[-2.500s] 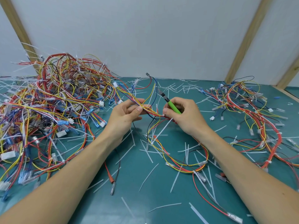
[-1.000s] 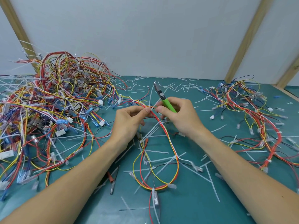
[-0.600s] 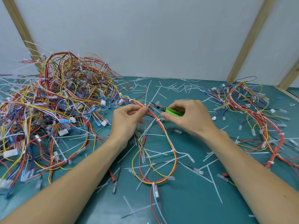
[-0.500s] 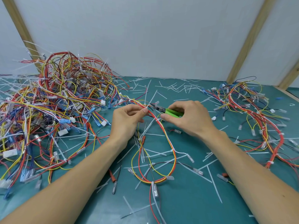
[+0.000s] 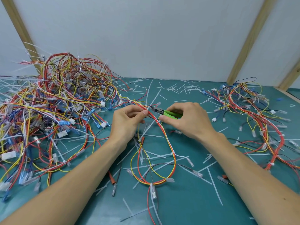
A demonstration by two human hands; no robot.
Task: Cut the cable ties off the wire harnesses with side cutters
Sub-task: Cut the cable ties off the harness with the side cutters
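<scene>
My left hand [image 5: 128,121] pinches a red, yellow and white wire harness [image 5: 170,148] between thumb and forefinger, just above the table. My right hand [image 5: 188,119] grips green-handled side cutters [image 5: 168,113]. Their dark jaws point left and meet a white cable tie [image 5: 148,109] on the bundle, right beside my left fingertips. The harness loops down toward me over the green table [image 5: 186,202], with more white ties along it. Whether the jaws are closed on the tie is too small to tell.
A tall tangled heap of tied harnesses [image 5: 53,111] fills the left side. A smaller pile of harnesses [image 5: 253,114] lies at the right. Cut white tie pieces [image 5: 178,88] litter the table all around. A white wall with wooden battens [image 5: 246,41] stands behind.
The cutters swung down from pointing up to lying level, jaws now at the tie by my left fingers. The harness loop settled lower on the table. Both hands stayed near the centre.
</scene>
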